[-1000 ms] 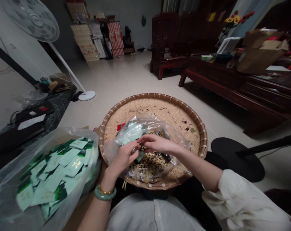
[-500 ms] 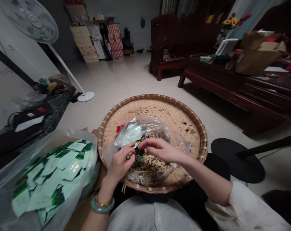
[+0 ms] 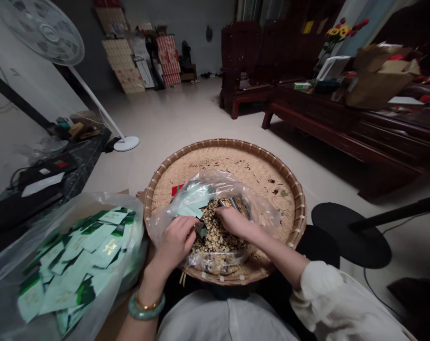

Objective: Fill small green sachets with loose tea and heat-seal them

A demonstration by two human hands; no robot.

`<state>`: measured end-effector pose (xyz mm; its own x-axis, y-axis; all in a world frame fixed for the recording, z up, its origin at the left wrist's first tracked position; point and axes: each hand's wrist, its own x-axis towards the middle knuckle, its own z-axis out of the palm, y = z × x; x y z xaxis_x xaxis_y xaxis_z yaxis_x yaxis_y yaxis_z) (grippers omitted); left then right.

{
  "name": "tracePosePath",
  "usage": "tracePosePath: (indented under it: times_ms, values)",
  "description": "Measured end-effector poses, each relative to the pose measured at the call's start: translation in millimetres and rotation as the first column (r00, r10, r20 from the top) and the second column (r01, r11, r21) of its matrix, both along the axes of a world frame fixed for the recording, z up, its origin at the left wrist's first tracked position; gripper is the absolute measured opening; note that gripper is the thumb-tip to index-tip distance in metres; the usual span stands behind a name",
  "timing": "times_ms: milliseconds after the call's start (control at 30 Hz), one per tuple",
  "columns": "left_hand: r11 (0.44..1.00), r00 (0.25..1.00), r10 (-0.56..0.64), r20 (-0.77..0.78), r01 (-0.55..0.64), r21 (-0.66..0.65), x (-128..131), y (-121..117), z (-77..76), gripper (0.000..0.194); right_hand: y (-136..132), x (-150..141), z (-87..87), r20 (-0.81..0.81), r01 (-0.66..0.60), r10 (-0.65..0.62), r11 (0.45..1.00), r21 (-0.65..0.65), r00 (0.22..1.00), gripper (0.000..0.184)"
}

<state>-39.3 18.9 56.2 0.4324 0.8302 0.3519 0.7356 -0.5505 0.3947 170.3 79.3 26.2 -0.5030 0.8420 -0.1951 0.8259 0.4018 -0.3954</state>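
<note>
My left hand (image 3: 177,240) is closed on the edge of a small green sachet (image 3: 202,230) at the left side of the loose mix. My right hand (image 3: 233,221) reaches down into a pale and dark flaky dry mix (image 3: 220,241), its fingers closed and their tips hidden. Just beyond its knuckles a shiny metal piece (image 3: 235,203) shows; whether the hand grips it I cannot tell. The mix lies in a clear plastic bag (image 3: 260,208), with more pale green sachets (image 3: 191,208) at its left. The bag rests on a round woven bamboo tray (image 3: 218,148).
To the left, a large clear bag (image 3: 120,308) holds many green sachets (image 3: 81,258). A red packet (image 3: 177,189) and dark scraps lie on the tray. A white fan (image 3: 125,143), a black round stand base (image 3: 350,235) and a dark wooden table (image 3: 328,123) stand around.
My right hand has moved away from my left hand, down into the mix towards the metal piece. My left hand stays at the sachet, shifted slightly left and down.
</note>
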Motion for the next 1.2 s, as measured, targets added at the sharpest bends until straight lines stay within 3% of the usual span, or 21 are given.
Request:
tracePosePath:
  times_ms: [167, 400, 600, 800, 1200]
  values:
    - [0.999, 0.999, 0.016, 0.048, -0.014, -0.032, 2.4, -1.1, -1.7, 0.014, 1.0, -6.8, -0.5, 0.08, 0.061, -0.063, 0.998, 0.023, 0.995, 0.042]
    - [1.0, 0.998, 0.003, 0.064, -0.003, 0.002, -2.5, 1.5, -10.2, 0.025, 4.8, -14.4, -6.9, 0.11, 0.03, -0.029, 1.0, -0.004, 0.994, 0.027]
    - [1.0, 0.999, 0.019, 0.04, -0.019, -0.005, -2.0, -1.0, -2.8, 0.016, 10.4, -11.6, -15.0, 0.086, 0.032, -0.031, 1.0, 0.001, 0.996, 0.031]
    - [0.995, 0.998, 0.002, 0.064, 0.005, -0.097, 2.7, -2.7, 4.8, 0.017, 17.4, -8.4, -14.7, 0.044, 0.01, -0.01, 1.0, -0.015, 0.999, 0.022]
    - [0.997, 0.993, -0.008, 0.122, 0.018, -0.081, 0.5, 2.5, 1.6, 0.023, 8.8, -5.3, -11.8, 0.077, 0.044, -0.044, 0.999, -0.003, 0.996, 0.026]
